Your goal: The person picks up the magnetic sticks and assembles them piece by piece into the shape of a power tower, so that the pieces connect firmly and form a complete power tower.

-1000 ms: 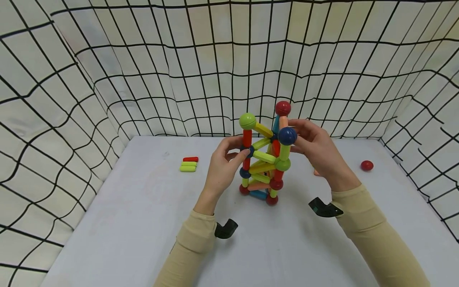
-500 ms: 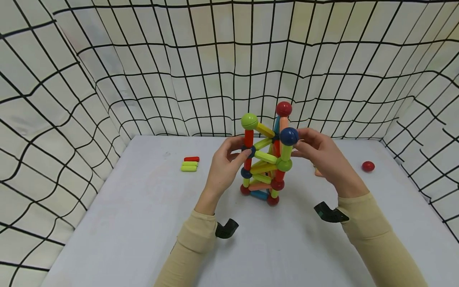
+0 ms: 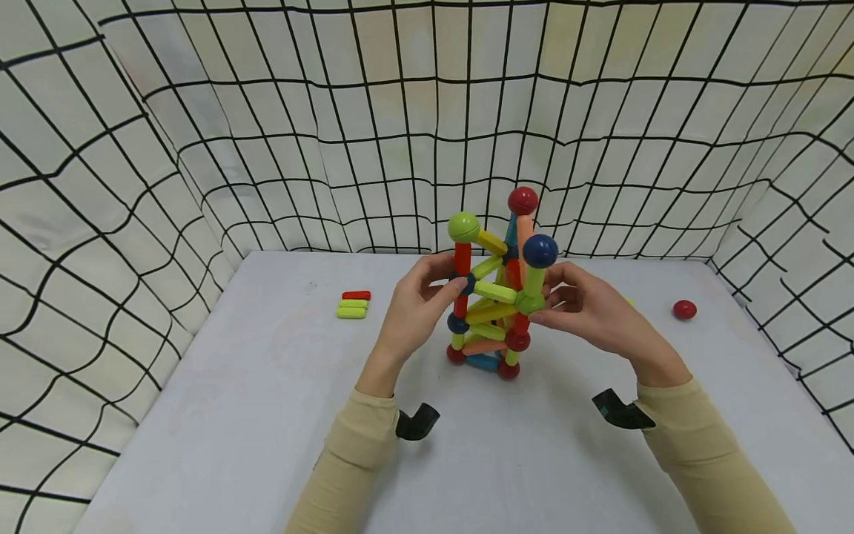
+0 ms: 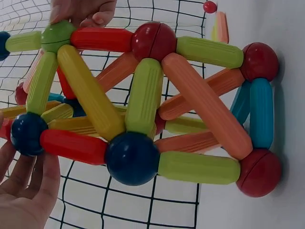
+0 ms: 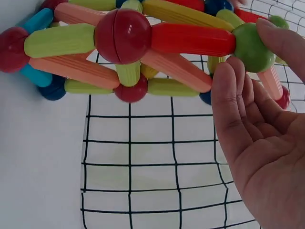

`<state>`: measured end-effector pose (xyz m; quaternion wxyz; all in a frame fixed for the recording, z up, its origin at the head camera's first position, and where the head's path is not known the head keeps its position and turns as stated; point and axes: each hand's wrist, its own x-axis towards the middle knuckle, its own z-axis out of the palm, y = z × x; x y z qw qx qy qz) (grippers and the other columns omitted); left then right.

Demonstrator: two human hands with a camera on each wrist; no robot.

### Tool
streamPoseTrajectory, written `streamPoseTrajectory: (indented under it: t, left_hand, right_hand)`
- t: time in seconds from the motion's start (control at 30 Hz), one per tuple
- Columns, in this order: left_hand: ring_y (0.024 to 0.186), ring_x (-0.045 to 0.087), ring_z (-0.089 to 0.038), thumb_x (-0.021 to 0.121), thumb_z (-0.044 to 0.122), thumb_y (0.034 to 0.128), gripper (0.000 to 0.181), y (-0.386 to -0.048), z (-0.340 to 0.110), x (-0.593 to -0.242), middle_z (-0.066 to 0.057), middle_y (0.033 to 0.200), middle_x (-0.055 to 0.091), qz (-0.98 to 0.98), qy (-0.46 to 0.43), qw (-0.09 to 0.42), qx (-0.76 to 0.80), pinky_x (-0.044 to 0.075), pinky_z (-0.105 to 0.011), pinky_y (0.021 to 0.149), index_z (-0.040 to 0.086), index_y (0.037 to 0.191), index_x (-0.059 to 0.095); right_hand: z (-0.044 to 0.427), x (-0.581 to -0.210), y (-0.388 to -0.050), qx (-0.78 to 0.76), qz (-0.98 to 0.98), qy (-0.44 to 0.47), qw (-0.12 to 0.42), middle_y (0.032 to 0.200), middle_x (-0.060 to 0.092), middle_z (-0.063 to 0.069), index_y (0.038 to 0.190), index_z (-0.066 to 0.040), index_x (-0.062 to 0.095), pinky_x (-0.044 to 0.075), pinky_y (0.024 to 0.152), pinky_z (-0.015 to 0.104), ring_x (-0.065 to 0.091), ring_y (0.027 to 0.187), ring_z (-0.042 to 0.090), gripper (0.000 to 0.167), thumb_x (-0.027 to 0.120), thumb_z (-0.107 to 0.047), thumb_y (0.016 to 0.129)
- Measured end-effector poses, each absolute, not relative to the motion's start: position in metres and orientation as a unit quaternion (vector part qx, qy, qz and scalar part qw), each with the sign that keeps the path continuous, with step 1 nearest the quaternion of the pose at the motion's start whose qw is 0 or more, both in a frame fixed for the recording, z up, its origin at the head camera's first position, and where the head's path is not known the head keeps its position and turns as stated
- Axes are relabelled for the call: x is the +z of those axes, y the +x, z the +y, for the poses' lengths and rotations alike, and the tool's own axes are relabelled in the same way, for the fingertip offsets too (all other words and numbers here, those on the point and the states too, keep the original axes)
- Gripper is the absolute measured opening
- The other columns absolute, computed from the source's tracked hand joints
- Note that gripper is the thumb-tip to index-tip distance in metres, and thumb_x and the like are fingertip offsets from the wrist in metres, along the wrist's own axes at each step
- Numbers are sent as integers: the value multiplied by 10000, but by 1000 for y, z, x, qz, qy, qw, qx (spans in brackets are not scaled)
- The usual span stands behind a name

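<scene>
A tower of magnetic rods and balls (image 3: 490, 313) stands upright on the white table in the head view. My left hand (image 3: 420, 310) pinches a dark blue ball (image 4: 29, 134) on the tower's left column, between thumb and fingers. On the right column, my right hand (image 3: 594, 313) holds a green ball (image 5: 252, 47), its thumb on one side and curled fingers on the other. Above that green ball, a yellow-green rod (image 3: 534, 282) carries another dark blue ball (image 3: 540, 251). A red ball (image 3: 523, 201) tops the rear column, and a light green ball (image 3: 463, 227) tops the left one.
Left of the tower lie a loose red rod (image 3: 356, 296) and two yellow-green rods (image 3: 352, 313). A loose red ball (image 3: 684, 310) sits at the right. Past the right hand, an orange rod (image 4: 222, 27) shows in the left wrist view. Black netting (image 3: 434, 137) surrounds the table.
My right hand has moved down from beside the upper dark blue ball to the green ball below it. The rear red ball has shifted slightly left. My left hand keeps its hold.
</scene>
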<state>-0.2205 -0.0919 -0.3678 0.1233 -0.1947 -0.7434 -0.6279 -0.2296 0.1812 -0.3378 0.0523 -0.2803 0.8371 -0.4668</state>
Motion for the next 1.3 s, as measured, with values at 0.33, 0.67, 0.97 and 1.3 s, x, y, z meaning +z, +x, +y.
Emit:
streamPoseTrajectory:
  t: [0.33, 0.67, 0.97, 1.3]
  left_hand:
    - [1090, 581, -164, 540, 254, 985, 280, -216, -97, -365, -41, 1144, 630, -753, -282, 65, -591, 477, -398, 979, 65, 1177, 617]
    - [1099, 627, -187, 510, 257, 1009, 310, -212, -92, -363, -33, 1197, 669, -730, -374, 47, -570, 501, -356, 944, 64, 1232, 606]
    - [1015, 584, -183, 597, 107, 976, 203, -221, -97, -369, -91, 1112, 622, -731, -211, 213, -613, 508, -360, 895, 16, 1157, 612]
    - [1216, 557, -179, 634, 118, 956, 408, -227, -95, -373, -67, 1328, 561, -730, -185, 117, -647, 458, -308, 1012, 68, 1346, 524]
  right_hand:
    - [182, -348, -251, -511, 837, -191, 27, 1299, 534, 62, 1322, -82, 499, 487, 980, 402, 657, 1055, 161, 480, 681, -286, 928]
    - [171, -358, -269, -551, 811, -196, 19, 1345, 564, 74, 1429, -136, 460, 420, 1045, 482, 617, 1145, 223, 556, 663, -294, 937]
    - [214, -371, -261, -525, 844, -108, 40, 1414, 510, 59, 1448, -149, 428, 435, 1040, 402, 559, 1226, 234, 566, 569, -427, 975]
    - [281, -412, -259, -392, 916, -65, 58, 1378, 500, 216, 1414, -28, 448, 433, 987, 506, 457, 1249, 375, 586, 566, -407, 983]
